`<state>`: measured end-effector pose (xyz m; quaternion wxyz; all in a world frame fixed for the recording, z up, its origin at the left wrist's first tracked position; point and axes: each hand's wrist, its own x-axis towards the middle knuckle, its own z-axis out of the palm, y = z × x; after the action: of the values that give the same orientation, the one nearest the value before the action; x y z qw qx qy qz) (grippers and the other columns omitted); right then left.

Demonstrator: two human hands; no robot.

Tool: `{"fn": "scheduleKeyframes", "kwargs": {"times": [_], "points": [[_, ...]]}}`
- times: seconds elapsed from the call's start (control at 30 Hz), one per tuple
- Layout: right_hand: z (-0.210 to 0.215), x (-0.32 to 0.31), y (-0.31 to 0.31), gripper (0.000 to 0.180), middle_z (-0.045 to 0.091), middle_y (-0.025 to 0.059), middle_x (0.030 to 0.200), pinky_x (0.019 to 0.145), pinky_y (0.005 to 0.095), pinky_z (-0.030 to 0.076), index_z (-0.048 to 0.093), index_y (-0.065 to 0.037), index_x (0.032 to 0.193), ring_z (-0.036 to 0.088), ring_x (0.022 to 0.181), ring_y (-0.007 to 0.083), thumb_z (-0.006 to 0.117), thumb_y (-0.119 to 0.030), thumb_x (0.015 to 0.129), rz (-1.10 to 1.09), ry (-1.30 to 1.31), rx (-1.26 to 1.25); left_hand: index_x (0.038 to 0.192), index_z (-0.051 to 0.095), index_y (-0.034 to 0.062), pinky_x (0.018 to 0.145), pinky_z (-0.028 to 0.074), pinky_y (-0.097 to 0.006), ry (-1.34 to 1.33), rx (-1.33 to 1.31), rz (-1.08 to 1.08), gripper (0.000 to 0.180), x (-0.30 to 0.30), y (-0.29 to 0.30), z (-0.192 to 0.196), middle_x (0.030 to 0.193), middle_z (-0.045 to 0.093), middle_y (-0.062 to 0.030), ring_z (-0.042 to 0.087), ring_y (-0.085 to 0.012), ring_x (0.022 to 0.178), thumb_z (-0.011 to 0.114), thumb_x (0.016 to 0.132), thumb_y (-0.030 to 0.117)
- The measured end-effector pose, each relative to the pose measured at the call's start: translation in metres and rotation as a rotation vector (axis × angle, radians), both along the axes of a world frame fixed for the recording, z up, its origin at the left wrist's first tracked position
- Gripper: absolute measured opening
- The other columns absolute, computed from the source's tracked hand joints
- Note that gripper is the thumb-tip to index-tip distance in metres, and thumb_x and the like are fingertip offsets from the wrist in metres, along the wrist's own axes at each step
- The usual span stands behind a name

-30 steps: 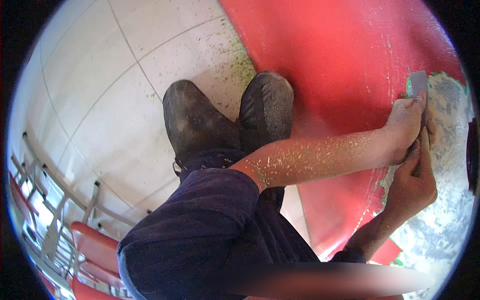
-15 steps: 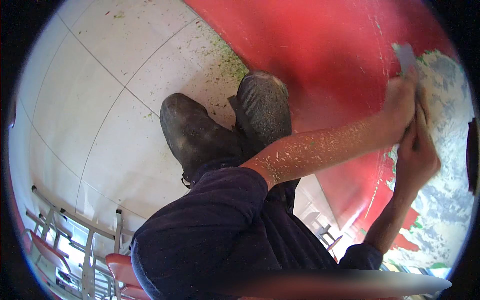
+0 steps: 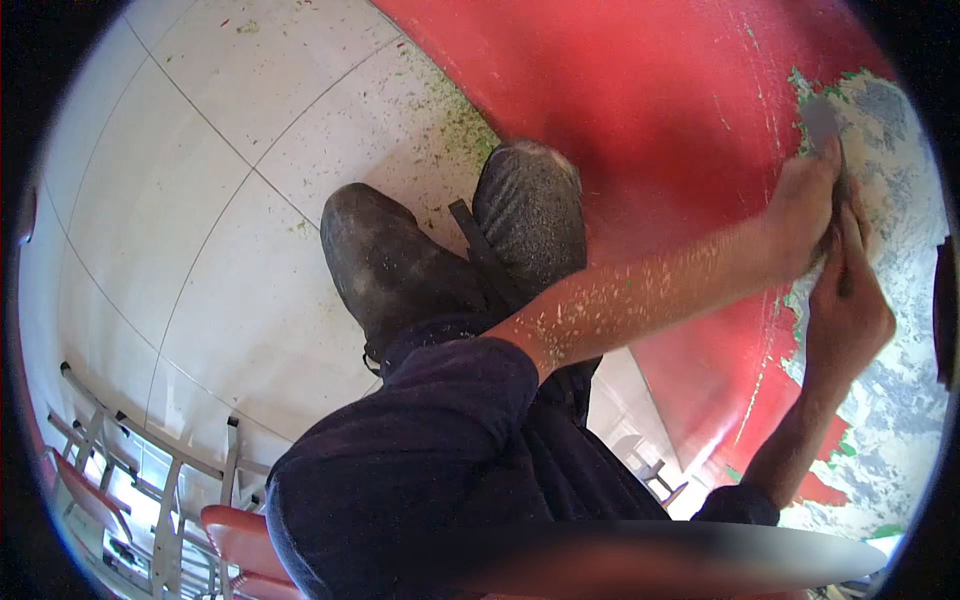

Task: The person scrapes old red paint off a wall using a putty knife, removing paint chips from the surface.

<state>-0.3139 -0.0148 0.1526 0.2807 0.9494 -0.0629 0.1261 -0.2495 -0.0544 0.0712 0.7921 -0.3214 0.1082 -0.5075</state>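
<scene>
my left hand is closed round a scraper, just below its flat grey blade; my right hand grips lower down, its fingers close against the left; the handle is mostly hidden between my hands; the slightly blurred blade is at the upper right, by the ragged edge where the red wall meets a mottled grey and white patch, with bits of green showing along that edge; i cannot tell whether the blade touches the surface; pale flakes speckle my left forearm; below me are my dark-clad legs; green crumbs lie on the tiled floor along the wall's foot; red-seated metal chairs stand at the lower left.
</scene>
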Motion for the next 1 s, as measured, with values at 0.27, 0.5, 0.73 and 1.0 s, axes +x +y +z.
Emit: {"fn": "scheduleKeyframes", "kwargs": {"times": [0.27, 0.5, 0.73, 1.0], "points": [[-0.008, 0.013, -0.012, 0.025, 0.067, 0.0141, 0.086, 0.067, 0.0320, 0.053, 0.067, -0.014, 0.109, 0.068, 0.078, 0.0248, 0.058, -0.014, 0.086, 0.057, -0.050, 0.045, 0.083, 0.049, 0.0075, 0.053, 0.047, -0.039, -0.198, 0.173, 0.187, 0.047, 0.005, -0.006, 0.000, 0.065, 0.051, -0.0071, 0.052, -0.0229, 0.056, 0.029, 0.099, 0.046], [-0.013, 0.013, 0.012, 0.026, 0.064, 0.0137, 0.099, 0.066, 0.0356, 0.052, 0.067, -0.013, 0.110, 0.066, 0.076, 0.0324, 0.053, -0.015, 0.087, 0.009, -0.069, 0.103, 0.078, 0.050, 0.0052, 0.047, 0.043, -0.035, -0.220, 0.198, 0.216, 0.044, 0.008, 0.015, 0.007, 0.060, 0.051, -0.0064, 0.052, -0.0203, 0.051, 0.039, 0.097, 0.043], [-0.023, 0.020, -0.001, 0.034, 0.063, 0.0052, 0.113, 0.071, 0.0330, 0.054, 0.063, -0.018, 0.117, 0.067, 0.089, 0.0248, 0.055, -0.008, 0.085, -0.097, -0.019, 0.073, 0.080, 0.056, 0.0057, 0.052, 0.044, -0.033, -0.258, 0.199, 0.097, 0.044, 0.017, 0.013, -0.011, 0.062, 0.053, -0.0053, 0.052, -0.0184, 0.054, 0.036, 0.099, 0.040], [-0.020, 0.019, 0.024, 0.028, 0.067, 0.0074, 0.106, 0.074, 0.0299, 0.053, 0.064, -0.011, 0.115, 0.068, 0.086, 0.0216, 0.053, -0.014, 0.090, -0.135, -0.076, 0.196, 0.070, 0.053, 0.0040, 0.045, 0.042, -0.035, -0.272, 0.317, 0.167, 0.049, 0.030, 0.017, -0.018, 0.058, 0.055, -0.0095, 0.054, -0.0207, 0.048, 0.036, 0.099, 0.040]]}}
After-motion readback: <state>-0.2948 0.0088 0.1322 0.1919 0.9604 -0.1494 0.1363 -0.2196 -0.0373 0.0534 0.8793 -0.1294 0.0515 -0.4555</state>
